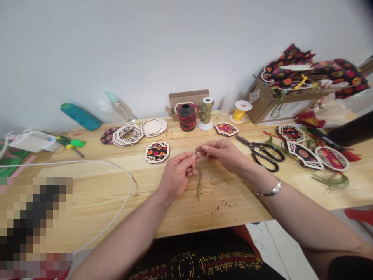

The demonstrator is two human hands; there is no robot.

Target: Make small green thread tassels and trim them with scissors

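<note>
Over the middle of the table, my left hand (pixel 178 171) and my right hand (pixel 220 152) meet at the fingertips. Below the left fingers hangs a small olive-green thread tassel (pixel 199 184), its top hidden in the pinch. The right thumb and forefinger are also pressed together; what lies between them is too small to make out. Left of the hands lies an octagonal fretwork pendant (pixel 157 152) with flowered fabric. Black-handled scissors (pixel 264 151) lie by my right wrist, blades pointing to the back left.
A red thread spool (pixel 187 118), an olive thread cone (pixel 207 112) and a yellow spool (pixel 239 111) stand along the back. Stacked fretwork pieces (pixel 128 135) lie left, finished pendants (pixel 332 158) right. A cardboard box (pixel 282 109) holds fabric. A white cable (pixel 131 182) loops across the left.
</note>
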